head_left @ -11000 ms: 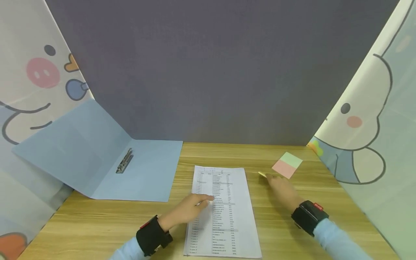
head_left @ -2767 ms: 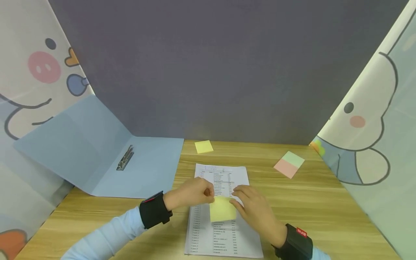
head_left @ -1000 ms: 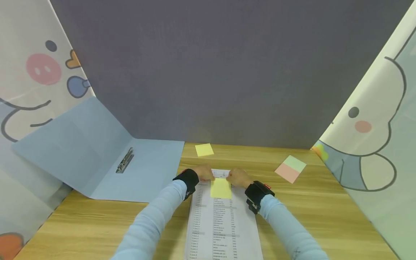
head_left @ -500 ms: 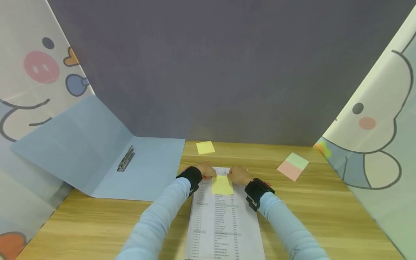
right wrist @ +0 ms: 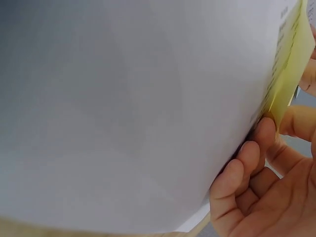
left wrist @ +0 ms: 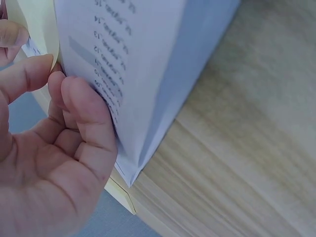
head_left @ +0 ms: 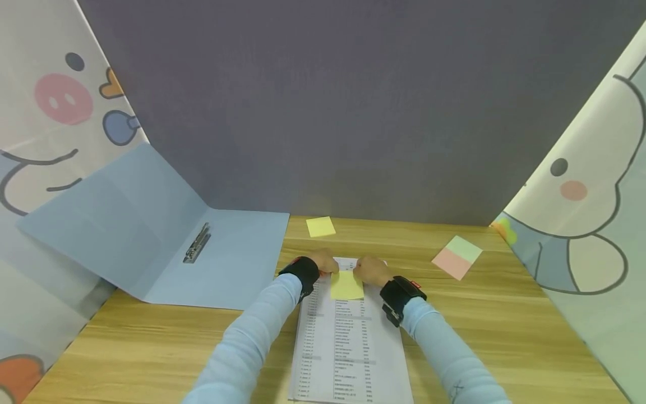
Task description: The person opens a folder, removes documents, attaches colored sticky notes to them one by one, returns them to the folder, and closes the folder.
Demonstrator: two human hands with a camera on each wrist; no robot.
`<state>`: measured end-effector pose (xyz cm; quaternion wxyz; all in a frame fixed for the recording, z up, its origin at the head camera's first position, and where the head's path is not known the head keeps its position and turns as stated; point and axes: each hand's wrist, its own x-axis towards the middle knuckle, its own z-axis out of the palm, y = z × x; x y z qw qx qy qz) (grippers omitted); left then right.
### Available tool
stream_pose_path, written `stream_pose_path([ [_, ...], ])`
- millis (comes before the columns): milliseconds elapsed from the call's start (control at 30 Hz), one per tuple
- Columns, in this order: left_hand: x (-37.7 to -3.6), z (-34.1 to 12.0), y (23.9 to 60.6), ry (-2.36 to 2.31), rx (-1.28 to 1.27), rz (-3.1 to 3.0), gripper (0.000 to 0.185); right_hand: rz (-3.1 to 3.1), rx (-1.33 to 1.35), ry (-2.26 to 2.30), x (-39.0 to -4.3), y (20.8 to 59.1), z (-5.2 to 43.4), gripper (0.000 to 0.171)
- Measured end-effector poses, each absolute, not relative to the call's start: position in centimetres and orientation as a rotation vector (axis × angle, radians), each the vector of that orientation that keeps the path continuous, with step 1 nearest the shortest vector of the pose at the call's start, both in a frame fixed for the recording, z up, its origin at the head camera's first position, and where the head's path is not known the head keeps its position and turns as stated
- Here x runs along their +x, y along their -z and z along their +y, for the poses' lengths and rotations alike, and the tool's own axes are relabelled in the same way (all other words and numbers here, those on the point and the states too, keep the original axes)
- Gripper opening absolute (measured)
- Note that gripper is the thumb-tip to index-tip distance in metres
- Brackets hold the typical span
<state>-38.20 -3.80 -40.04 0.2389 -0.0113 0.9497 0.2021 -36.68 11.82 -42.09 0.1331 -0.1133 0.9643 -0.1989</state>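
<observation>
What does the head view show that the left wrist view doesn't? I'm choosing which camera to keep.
Only the head view shows the right hand, the blue folder, a spare yellow note, the pink-green pad and the screens.

Only the left wrist view shows the left hand from below, fingers curled under the lifted sheet.

Both show the sheet, the note on it, the left hand and the table.
</observation>
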Motion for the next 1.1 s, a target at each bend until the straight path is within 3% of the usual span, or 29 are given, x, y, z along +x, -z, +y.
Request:
stream_pose_path([
  [167,-37.4,-3.5,39.5,-0.528,-0.024,2.642,0.036,2.798,-0.329,0.572,-36.7,42.2,11.7,0.018],
  [333,-37.2,-3.4,39.3,-0.481,0.025,2.680,0.013,2.813,-0.352,0.573,-36.5,42.1,11.7,0.017],
  [467,-37.3,-3.5,39.6,-0.509,0.024,2.681,0.021,2.817,-0.364,0.583,-36.4,42.0,11.7,0.017],
  [633,-37.4,-4.0,39.9,-0.609,0.004,2.662,0.010,2.817,-0.369,0.588,-36.3,41.9,11.6,0.018],
  [767,-37.4,-4.6,40.1,-0.652,-0.007,2.657,0.018,2.809,-0.384,0.593,-36.2,42.0,11.4,0.018],
  [867,-37.3,-4.8,39.9,-0.682,-0.007,2.648,0.014,2.801,-0.397,0.599,-36.2,41.9,11.4,0.018],
  [1100,-37.1,-4.7,39.5,-0.602,0.121,2.644,0.045,2.757,-0.372,0.677,-36.7,42.3,12.1,0.018],
])
